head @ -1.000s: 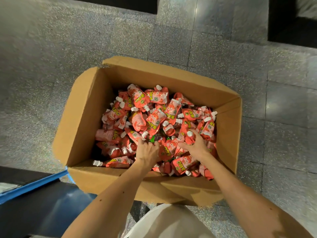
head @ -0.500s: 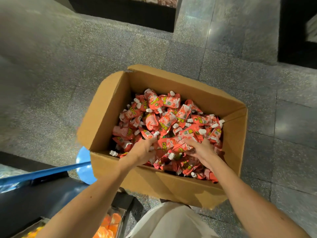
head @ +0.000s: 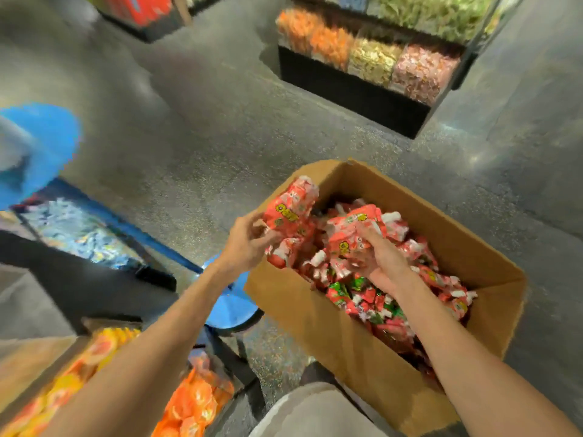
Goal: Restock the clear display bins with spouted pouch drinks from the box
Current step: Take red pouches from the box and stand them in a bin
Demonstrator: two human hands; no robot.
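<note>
Fingers (head: 369, 236) of left hand (head: 244, 246) and right hand (head: 383, 263) clutch pouches (head: 288, 209) over box (head: 315, 313), speckled floor (head: 220, 127).

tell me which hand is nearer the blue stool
Left. The left hand, gripping red pouches at the left wall of the box, is close to the blue stool; the right hand grips more inside it, farther right.

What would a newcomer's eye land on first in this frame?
The cardboard box at lower right, heaped with red spouted pouches. Over it, the left hand and the right hand each hold a bunch of pouches raised above the heap. Across the aisle, at the top, clear bins show orange, yellow and pink goods.
</note>
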